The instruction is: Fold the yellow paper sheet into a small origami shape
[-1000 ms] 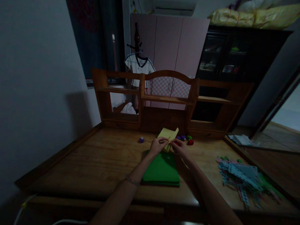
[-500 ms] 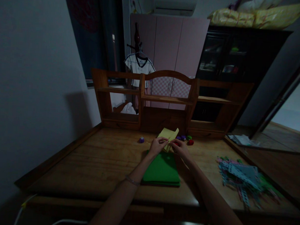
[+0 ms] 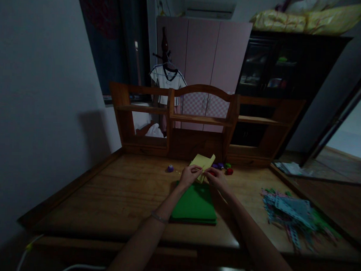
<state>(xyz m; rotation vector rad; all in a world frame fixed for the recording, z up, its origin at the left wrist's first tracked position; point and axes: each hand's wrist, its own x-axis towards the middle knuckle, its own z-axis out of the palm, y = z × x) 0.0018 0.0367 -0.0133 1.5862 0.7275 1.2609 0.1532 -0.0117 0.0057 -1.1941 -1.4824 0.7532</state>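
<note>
My left hand [image 3: 189, 177] is closed, its fingertips pinching the lower part of a yellow sheet [image 3: 201, 160]. From the other side my right hand [image 3: 217, 178] meets it, fingers closed at the sheet's right lower edge. Something red shows at the right hand's fingers; whether it is held or lies behind them I cannot tell. The sheet is tilted, with its upper right corner curled. Just below the hands lies a folded green cloth-like stack [image 3: 194, 205]. Fine detail between the fingertips is too dark and small to make out.
A small purple spool-like object [image 3: 170, 168] stands left of the hands. To the right sit small red [image 3: 229, 171], green [image 3: 228, 165] and purple [image 3: 217, 166] pieces. Perforated plastic strips [image 3: 294, 212] are heaped at the desk's right. A wooden shelf unit [image 3: 200, 120] borders the back.
My fingers have shifted very slightly at the yellow sheet. Otherwise the hands, the sheet and the things around them look the same.
</note>
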